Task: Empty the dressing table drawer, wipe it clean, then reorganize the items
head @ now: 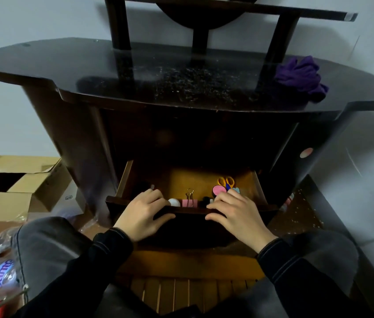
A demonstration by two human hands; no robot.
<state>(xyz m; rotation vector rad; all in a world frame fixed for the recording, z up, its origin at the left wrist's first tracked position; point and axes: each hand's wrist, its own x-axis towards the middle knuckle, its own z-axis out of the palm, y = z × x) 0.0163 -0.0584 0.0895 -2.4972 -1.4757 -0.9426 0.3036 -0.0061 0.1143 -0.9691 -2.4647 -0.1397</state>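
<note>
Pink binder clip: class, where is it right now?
In the head view the pink binder clip stands in the drawer at its front wall, just right of a white round object, between the left hand and right hand.

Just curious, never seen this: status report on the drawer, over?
Left hand and right hand grip the drawer front. Drawer open, not yet emptied: binder clip, scissors inside. Nothing in the way.

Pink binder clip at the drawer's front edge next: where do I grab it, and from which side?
Pinch the wire handles of the pink binder clip from straight above. They stand upright, clear of its body, which sits against the drawer front between a white round item and a black item, so side access looks blocked.
</note>
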